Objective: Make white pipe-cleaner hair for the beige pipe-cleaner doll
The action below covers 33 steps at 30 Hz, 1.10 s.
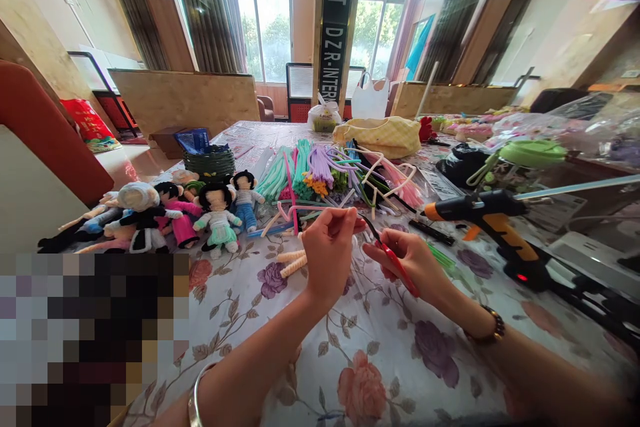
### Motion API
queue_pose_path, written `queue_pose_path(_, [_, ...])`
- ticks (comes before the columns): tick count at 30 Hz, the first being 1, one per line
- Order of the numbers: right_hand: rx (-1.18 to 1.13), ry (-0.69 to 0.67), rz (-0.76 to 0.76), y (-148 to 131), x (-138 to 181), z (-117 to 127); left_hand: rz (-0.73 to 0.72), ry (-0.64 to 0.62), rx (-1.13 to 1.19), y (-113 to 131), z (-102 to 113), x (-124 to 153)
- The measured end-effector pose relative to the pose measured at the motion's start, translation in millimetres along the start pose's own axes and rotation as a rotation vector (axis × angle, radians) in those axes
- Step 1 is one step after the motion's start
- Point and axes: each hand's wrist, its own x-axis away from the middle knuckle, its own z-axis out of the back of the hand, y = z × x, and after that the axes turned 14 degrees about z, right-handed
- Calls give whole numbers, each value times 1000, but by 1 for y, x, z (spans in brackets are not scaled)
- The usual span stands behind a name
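My left hand [330, 250] is closed in a pinch at the middle of the table, thumb against fingertips. Whatever it pinches is too small or hidden to make out. To its right, my right hand [410, 260] is wrapped round red-handled scissors [400, 268]. A thin dark curved piece [371, 225] runs from the scissors toward my left fingertips; I cannot tell whether it is the blades or a black pipe cleaner. Cream coiled pipe-cleaner pieces [293, 260] lie just left of my left hand. Behind both hands are bundles of coloured pipe cleaners [300, 170].
Several pipe-cleaner dolls [217, 213] sit at the left. At the right stands a black and orange glue gun [493, 213] with a red light showing. A black pen-like stick [433, 232] lies before it. Further back are a yellow pouch [380, 135] and a green-lidded container [533, 155].
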Motion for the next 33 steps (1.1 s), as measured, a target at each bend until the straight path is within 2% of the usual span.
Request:
queue_pose_path(8, [-20, 16, -11, -3, 0, -2, -5, 8, -4, 1, -1, 0])
queue_pose_path(23, [136, 6, 60, 5, 1, -2, -10, 40, -22, 2, -1, 3])
queue_pose_path(33, [134, 13, 48, 2, 1, -3, -38, 38, -47, 1, -1, 5])
